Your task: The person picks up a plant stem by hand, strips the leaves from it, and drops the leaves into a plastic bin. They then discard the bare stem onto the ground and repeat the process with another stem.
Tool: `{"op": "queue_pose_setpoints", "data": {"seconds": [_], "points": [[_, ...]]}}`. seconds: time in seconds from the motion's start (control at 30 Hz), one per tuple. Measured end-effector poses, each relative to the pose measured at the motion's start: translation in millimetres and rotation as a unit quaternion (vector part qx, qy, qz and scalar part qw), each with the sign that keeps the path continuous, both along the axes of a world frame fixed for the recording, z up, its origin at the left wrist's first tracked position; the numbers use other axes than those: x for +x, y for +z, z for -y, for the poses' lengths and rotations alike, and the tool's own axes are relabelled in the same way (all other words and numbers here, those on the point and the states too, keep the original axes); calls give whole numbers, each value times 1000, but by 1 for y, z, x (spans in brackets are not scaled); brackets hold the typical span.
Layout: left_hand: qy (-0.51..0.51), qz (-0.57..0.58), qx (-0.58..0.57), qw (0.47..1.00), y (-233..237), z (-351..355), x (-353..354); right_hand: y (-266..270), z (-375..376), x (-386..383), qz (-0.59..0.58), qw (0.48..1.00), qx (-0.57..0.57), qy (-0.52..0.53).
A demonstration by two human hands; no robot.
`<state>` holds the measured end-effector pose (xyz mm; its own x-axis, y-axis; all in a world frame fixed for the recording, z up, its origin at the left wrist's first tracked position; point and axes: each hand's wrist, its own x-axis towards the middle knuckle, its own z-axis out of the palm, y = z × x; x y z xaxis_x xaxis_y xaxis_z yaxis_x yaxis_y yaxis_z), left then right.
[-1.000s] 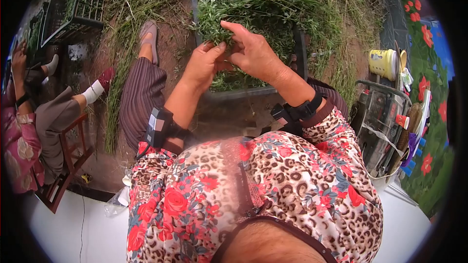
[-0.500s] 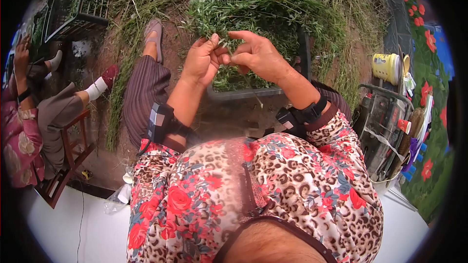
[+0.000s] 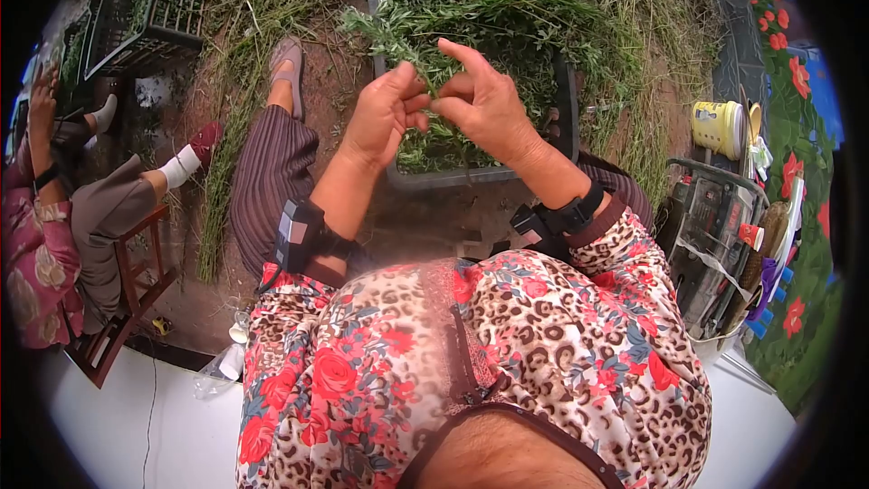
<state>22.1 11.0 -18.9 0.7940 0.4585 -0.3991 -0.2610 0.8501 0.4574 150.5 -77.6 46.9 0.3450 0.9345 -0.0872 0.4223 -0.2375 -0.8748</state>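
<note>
A leafy green sprig (image 3: 385, 29) sticks up and to the left from between my hands. My right hand (image 3: 489, 109) pinches its stem with thumb and bent fingers, the index finger stretched out. My left hand (image 3: 385, 113) is right beside it, thumb and fingers closed near the same stem; whether it grips the sprig is hidden. Both hands are over the near left part of a grey crate (image 3: 453, 178) heaped with green leafy stems (image 3: 516, 18).
Cut stems (image 3: 634, 45) lie on the floor around the crate. At left are a black crate (image 3: 172, 0), a wooden stool (image 3: 136, 281) and a seated co-worker (image 3: 54, 254). On the right are a yellow bucket (image 3: 718, 127) and a wire basket (image 3: 715, 244) of items.
The thin stem that hung below my hands is gone from there. The leafy sprig has shifted slightly down, and my right index finger has lifted and straightened.
</note>
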Motion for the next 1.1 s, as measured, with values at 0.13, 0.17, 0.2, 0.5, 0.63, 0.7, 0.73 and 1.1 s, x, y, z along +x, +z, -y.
{"op": "queue_pose_setpoints", "data": {"seconds": [0.13, 0.17, 0.2, 0.5, 0.63, 0.7, 0.73, 1.1], "points": [[-41, -27, 105, 993, 1, 1, -1, -3, 1, -4, 43, 999, 4, 22], [-33, -27, 91, 995, -1, 1, -1, -5, 1, -4, 53, 998, 18, 26], [-25, -28, 78, 996, -1, 1, -1, -7, 1, -5, 63, 997, 32, 31], [-41, -21, 52, 998, -3, -3, -4, -10, 3, -3, 99, 993, 37, 49], [-36, -52, 78, 995, -1, 1, -1, -8, 2, 6, -34, 998, -33, 34], [-31, -71, 96, 992, -1, 3, 0, -3, 0, 7, -212, 974, -77, -19], [-37, -66, 111, 991, 0, 3, 0, -1, -1, 7, -299, 948, -98, -45], [47, -201, 405, 891, -6, 14, 6, 1, -3, -3, -278, 955, -73, -65]]}}
